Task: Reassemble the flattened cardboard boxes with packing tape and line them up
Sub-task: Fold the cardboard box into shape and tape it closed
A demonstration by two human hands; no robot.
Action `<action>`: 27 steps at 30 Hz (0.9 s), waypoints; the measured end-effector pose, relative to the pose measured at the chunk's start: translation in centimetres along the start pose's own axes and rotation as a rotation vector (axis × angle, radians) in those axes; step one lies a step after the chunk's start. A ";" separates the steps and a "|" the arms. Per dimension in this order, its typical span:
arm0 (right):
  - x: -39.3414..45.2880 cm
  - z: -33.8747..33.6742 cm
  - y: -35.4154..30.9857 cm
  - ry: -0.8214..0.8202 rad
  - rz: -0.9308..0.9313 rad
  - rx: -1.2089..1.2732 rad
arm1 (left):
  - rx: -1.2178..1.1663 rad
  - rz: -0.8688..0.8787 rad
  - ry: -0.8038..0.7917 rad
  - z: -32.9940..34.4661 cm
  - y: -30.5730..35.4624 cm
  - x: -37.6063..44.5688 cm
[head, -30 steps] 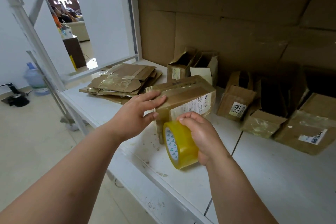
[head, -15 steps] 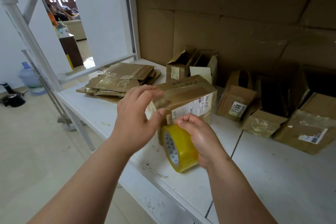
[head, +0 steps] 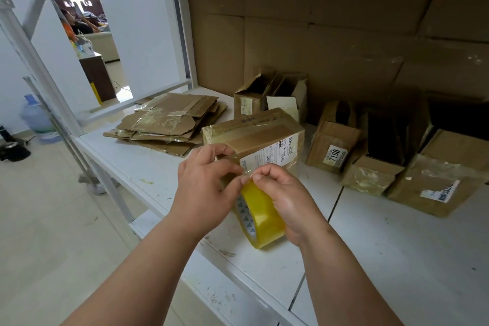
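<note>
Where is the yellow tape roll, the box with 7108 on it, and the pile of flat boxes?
tape roll (head: 262, 216), head view, yellow outer band.
7108 box (head: 334, 140), head view, front face.
flat boxes (head: 169, 119), head view, top sheet.

Soft daylight, perhaps leftward; edges warped

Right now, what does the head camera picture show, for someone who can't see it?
Two hands, left hand and right hand, pinch clear tape off a yellow tape roll beside a taped box on a white shelf. Flat cardboard lies behind.
</note>
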State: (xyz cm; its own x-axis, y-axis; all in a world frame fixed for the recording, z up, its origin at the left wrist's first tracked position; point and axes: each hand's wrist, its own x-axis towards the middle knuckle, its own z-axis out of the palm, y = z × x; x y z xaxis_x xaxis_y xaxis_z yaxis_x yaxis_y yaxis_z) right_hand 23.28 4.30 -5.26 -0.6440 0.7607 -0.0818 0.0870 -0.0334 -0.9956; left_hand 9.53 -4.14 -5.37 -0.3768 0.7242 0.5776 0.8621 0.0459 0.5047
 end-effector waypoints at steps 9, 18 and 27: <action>-1.2 -0.7 -0.2 0.004 -0.046 -0.078 | 0.048 -0.062 -0.081 -0.1 2.0 -0.2; -2.8 -1.1 -0.3 0.030 -0.060 -0.298 | 0.132 -0.054 -0.014 1.0 4.1 -1.1; -4.7 -3.8 0.2 -0.054 0.010 -0.011 | 0.123 0.049 0.048 1.3 6.3 -2.4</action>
State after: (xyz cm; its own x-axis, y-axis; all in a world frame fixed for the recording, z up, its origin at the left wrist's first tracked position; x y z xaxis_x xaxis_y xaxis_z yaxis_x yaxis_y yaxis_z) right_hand 29.23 3.15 -4.90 -0.6831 0.7242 -0.0942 0.1020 -0.0331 -0.9942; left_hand 16.31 -4.66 -4.41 -0.3461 0.6938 0.6316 0.9138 0.0969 0.3944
